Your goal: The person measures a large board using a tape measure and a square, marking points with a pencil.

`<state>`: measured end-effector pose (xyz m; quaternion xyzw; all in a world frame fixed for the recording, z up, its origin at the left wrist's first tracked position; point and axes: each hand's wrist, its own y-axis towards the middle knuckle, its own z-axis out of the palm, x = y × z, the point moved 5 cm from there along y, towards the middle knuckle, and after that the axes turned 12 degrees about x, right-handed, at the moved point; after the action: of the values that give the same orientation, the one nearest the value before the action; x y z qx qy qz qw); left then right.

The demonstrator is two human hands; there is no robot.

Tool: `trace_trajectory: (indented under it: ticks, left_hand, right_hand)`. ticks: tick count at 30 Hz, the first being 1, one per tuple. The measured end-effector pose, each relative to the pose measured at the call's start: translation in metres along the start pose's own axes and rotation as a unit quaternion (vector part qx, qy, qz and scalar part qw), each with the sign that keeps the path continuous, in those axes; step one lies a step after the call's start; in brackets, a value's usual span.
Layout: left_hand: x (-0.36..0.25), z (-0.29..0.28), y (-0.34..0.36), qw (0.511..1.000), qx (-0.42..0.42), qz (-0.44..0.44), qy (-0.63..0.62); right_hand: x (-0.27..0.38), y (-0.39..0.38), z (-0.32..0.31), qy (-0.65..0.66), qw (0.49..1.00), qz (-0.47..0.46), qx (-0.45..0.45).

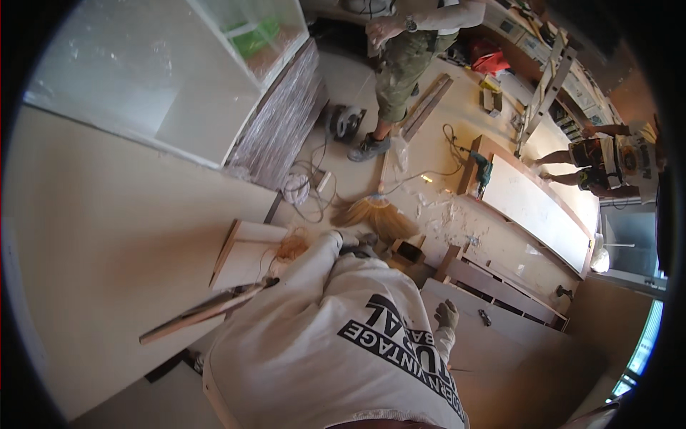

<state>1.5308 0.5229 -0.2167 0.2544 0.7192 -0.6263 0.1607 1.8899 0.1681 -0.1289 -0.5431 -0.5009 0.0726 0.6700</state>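
I wear a pale sweatshirt with dark printing. My left hand (349,240), in a greyish glove, reaches forward near a straw broom (379,214) and a small open box (407,252); its fingers are too indistinct to read. My right hand (446,316), also gloved, is open, fingers slightly bent, over or beside a large grey panel (514,350), with a small dark object (484,317) nearby. Slatted wooden frames (500,286) lie beyond it. At my left, a pale board (246,243) and narrow wood pieces (175,325) lean by tangled string.
A glass-fronted cabinet (143,79) stands upper left. A co-worker's legs (393,86) stand beside a power tool (346,121) and cables. Another co-worker (607,157) is near a ladder (543,93). A long white panel (536,222) lies at right with a green tool (482,168).
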Motion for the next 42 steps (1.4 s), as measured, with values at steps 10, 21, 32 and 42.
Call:
trace_trajectory:
  ticks: [10, 21, 32, 42]
  left_hand:
    - [0.014, 0.049, -0.107, 0.99, 0.001, -0.138, -0.022]
    - [0.027, 0.086, -0.094, 0.991, -0.005, -0.131, -0.012]
    - [-0.034, 0.028, -0.067, 0.994, 0.003, -0.105, 0.041]
    - [-0.038, 0.026, -0.072, 0.992, 0.025, -0.104, 0.065]
  right_hand:
    - [-0.122, 0.001, -0.01, -0.077, 0.993, 0.045, 0.074]
    - [-0.073, -0.018, 0.005, -0.045, 0.998, 0.023, 0.029]
    - [-0.095, -0.036, 0.025, -0.02, 0.999, 0.003, 0.033]
    - [-0.179, -0.031, -0.007, -0.081, 0.996, 0.036, 0.006]
